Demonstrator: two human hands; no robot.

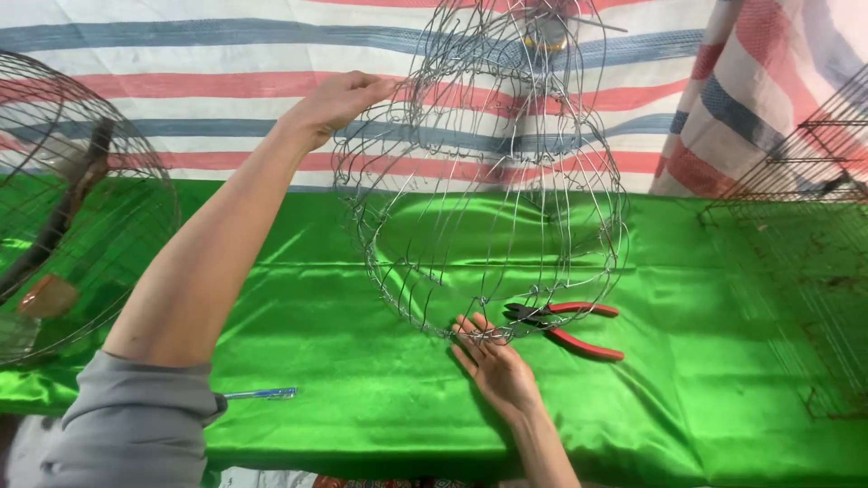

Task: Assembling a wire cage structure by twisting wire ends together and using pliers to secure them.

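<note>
Holding up a round wire cage frame (484, 194) over the green satin tabletop (705, 398), standing roughly at the centre of the view. Gripping its upper rim at about ten o'clock with the left hand (339, 99), fingers curled shut around the thin wires, arm stretching up from a grey sleeve (136, 425) at seven o'clock. Pressing against the bottom edge at six o'clock with the right hand (495, 366), palm turned up, fingers spread flat and open, fingertips touching the lowest wires without closing round them. Lying just beside that hand, at its two o'clock, red-handled pliers (570, 325), partly behind the frame's lower wires and resting on the cloth. Lying well apart at eight o'clock, near the sleeve, a blue pen (262, 394). Standing at nine o'clock, at the left edge, another rounded wire cage (81, 208), darker. Showing at three o'clock, a rusty square-meshed wire rack (796, 226). Hanging behind everything, at twelve o'clock, a red, blue and white striped sheet (226, 54).
</note>
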